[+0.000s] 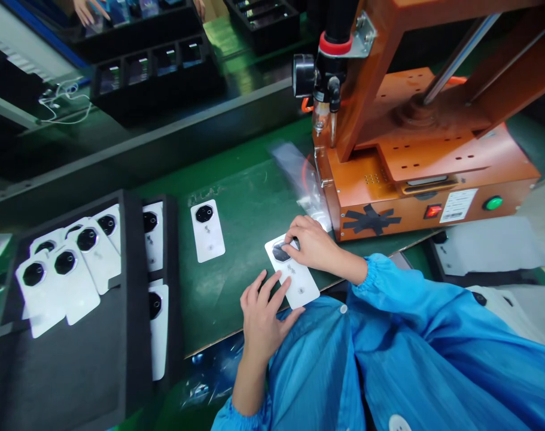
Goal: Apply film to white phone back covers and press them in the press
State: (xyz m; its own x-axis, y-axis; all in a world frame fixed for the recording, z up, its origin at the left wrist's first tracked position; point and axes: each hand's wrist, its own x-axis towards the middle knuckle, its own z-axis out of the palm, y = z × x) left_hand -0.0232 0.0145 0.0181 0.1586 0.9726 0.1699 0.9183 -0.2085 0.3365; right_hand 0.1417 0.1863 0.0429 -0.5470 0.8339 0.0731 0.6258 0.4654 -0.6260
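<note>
While the thin white plastic phone back cover with its black octagonal camera ring lay flat on the green mat of the bench, near its front edge, the left hand pressed spread fingers on its lower end, gripping nothing. The right hand rested curled fingertips on the camera ring, apparently pinching something too small to tell. It looked light, stiff yet bendable, glossy and easily scratched; its long edges seemed the safest hold. An orange press machine stood just beyond.
</note>
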